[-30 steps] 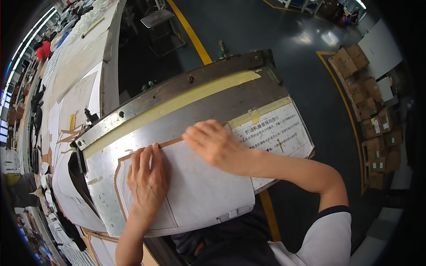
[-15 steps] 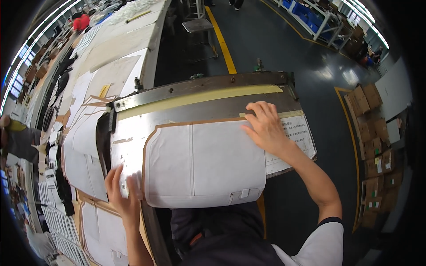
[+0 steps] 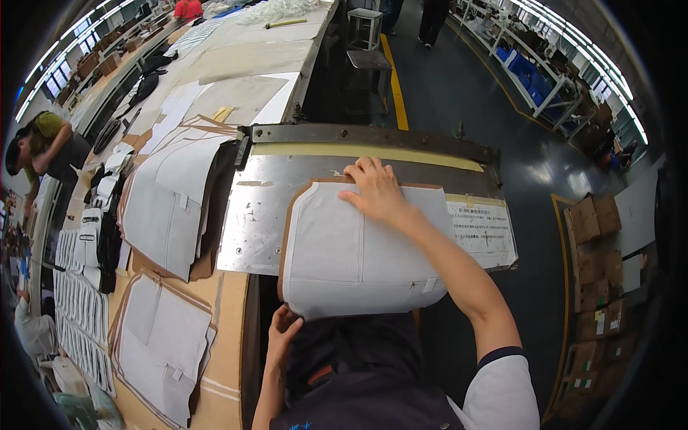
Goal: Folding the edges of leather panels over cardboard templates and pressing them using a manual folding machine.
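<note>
Lower centre: left hand [image 3: 281, 333] half-curled at corner of brown-edged panel [image 3: 390, 258]; cannot tell if pinching. Left, on desk [image 3: 223, 351]: two panel stacks [image 3: 158, 333], sheets too overlapped to count. Centre: one panel, laid over one metal plate [image 3: 252, 222]; brown border exposed, handling looks unfinished. Beyond: right hand [image 3: 373, 186] loosely spread on top edge, apparently gripping nothing.

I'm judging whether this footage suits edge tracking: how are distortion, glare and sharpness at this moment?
Head view: fisheye bending curves the ceiling lights near the rim, and the corners go black; head view: pale glare marks the dark floor, and the metal plate has a soft sheen; head view: the pale panel and right hand look fairly sharp.
</note>
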